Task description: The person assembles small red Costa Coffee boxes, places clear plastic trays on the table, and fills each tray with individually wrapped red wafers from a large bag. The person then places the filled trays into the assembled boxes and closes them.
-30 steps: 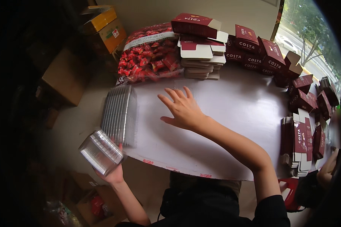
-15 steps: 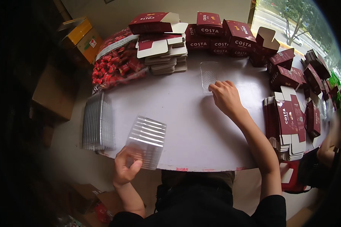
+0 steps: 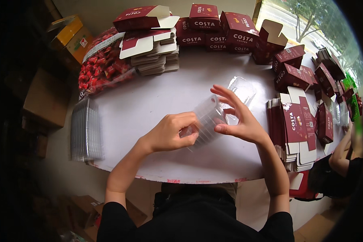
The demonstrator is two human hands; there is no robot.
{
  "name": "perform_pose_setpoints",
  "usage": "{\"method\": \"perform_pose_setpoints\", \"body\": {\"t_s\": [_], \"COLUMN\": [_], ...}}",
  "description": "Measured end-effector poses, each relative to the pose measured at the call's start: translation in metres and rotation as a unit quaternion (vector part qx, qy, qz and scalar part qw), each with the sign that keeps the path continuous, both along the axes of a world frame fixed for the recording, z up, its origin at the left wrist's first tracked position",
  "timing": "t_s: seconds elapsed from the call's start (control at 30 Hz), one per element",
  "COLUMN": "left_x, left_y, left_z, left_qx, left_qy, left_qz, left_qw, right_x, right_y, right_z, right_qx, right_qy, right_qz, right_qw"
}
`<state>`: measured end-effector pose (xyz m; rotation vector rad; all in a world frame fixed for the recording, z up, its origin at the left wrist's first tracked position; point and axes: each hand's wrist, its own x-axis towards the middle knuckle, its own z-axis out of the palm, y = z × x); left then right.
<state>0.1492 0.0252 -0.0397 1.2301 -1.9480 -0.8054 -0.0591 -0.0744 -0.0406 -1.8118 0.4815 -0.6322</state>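
Note:
My left hand (image 3: 171,131) grips a short stack of clear plastic trays (image 3: 207,117) tilted just above the middle of the white table (image 3: 149,105). My right hand (image 3: 236,117) meets the stack from the right. Its thumb presses the lower rim and its spread fingers curl over the top edge. A single clear tray (image 3: 243,88) lies flat on the table just beyond my right hand.
A long stack of clear trays (image 3: 84,129) rests at the table's left edge. A bag of red sweets (image 3: 101,66), flat carton stacks (image 3: 153,52) and dark red boxes (image 3: 218,28) line the back. More flat cartons (image 3: 294,129) stand right, beside another person's arm (image 3: 343,157).
My left hand brought the tray stack from below the table's left edge up to the middle. My right hand drew back from the far side and met it.

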Motion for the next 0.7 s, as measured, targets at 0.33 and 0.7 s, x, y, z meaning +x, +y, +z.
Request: {"method": "perform_pose_setpoints", "body": {"t_s": [0.33, 0.7], "left_x": [-0.01, -0.015], "left_y": [0.004, 0.012], "left_z": [-0.034, -0.037], "left_qx": [0.065, 0.069], "left_qy": [0.446, 0.28], "left_qz": [0.158, 0.138], "left_qw": [0.879, 0.947], "right_x": [0.007, 0.008], "right_y": [0.023, 0.038], "right_z": [-0.015, -0.02], "right_qx": [0.172, -0.143], "right_qy": [-0.209, -0.019], "right_qz": [-0.141, -0.077], "right_qw": [0.952, 0.987]}}
